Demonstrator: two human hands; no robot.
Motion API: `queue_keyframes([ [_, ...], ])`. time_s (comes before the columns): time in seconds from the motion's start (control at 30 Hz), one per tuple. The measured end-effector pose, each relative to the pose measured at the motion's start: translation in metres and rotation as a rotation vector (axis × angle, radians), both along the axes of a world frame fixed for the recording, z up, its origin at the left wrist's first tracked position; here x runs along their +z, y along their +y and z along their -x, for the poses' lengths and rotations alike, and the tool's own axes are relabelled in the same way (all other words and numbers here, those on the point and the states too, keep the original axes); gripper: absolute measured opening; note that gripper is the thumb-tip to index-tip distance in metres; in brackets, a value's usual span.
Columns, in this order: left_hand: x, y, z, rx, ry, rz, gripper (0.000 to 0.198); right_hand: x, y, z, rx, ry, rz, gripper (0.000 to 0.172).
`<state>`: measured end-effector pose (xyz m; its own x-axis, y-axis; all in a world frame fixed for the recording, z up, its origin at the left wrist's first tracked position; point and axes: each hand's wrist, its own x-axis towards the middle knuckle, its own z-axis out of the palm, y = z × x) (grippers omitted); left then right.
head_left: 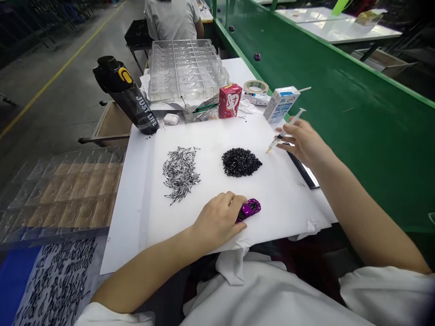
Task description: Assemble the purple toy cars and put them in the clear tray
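Observation:
Low on the white work sheet [204, 136], my left hand [222, 215] is closed around the rear of a purple toy car [252, 207]; its front end shows past my fingers. On the right, my right hand [301, 138] holds a thin syringe [284, 131], its yellowish tip slanting down to the left above the sheet. Between my hands and further back lies a heap of small black parts [241, 162]. Left of it spreads a loose pile of thin, black-edged parts [181, 174].
A black bottle [127, 97], red box [230, 100], white carton [281, 104] and tape roll [256, 86] stand along the back, before stacked clear trays [183, 68]. A phone-like dark slab [303, 170] lies right. The green conveyor [322, 86] carries small cars. Another person [173, 20] sits ahead.

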<state>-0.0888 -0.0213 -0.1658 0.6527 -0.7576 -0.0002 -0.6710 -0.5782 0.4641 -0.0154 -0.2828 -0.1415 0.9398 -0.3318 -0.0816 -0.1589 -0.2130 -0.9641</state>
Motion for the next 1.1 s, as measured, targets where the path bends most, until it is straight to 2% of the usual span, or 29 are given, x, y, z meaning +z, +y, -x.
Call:
queue_keyframes([
  [0.07,-0.001,0.001,-0.001,0.004,-0.024,0.025,0.032,-0.003,-0.002,-0.013,0.107,0.174,-0.120,0.035],
  [0.1,-0.001,0.001,-0.002,0.017,-0.029,0.044,0.029,-0.002,0.001,-0.014,0.097,0.179,-0.145,0.037],
  [0.17,0.001,0.002,-0.004,0.060,-0.010,0.093,0.024,0.004,0.015,-0.004,0.032,0.030,-0.179,0.037],
  [0.23,0.002,0.002,-0.007,0.118,0.035,0.126,0.020,0.016,0.038,0.017,0.034,-0.258,-0.251,0.020],
  [0.27,0.003,0.002,-0.008,0.151,0.056,0.126,0.019,0.021,0.051,0.029,0.117,-0.397,-0.285,0.010],
  [0.33,0.005,0.002,-0.010,0.203,0.083,0.101,0.017,0.030,0.075,0.051,0.374,-0.566,-0.377,0.019],
  [0.4,0.006,0.002,-0.011,0.227,0.101,0.068,0.014,0.031,0.089,0.063,0.628,-0.531,-0.510,0.010],
  [0.47,0.007,0.002,-0.011,0.235,0.109,0.051,0.013,0.026,0.092,0.064,0.828,-0.376,-0.617,0.033],
  [0.53,0.006,0.002,-0.011,0.239,0.106,0.053,0.014,0.017,0.087,0.061,0.940,-0.300,-0.653,0.049],
  [0.73,0.004,0.000,-0.012,0.248,0.075,0.073,0.014,-0.003,0.078,0.059,0.927,-0.442,-0.658,0.051],
  [1.1,0.002,0.001,-0.012,0.249,0.037,0.060,0.014,-0.002,0.085,0.065,0.897,-0.408,-0.630,0.054],
])
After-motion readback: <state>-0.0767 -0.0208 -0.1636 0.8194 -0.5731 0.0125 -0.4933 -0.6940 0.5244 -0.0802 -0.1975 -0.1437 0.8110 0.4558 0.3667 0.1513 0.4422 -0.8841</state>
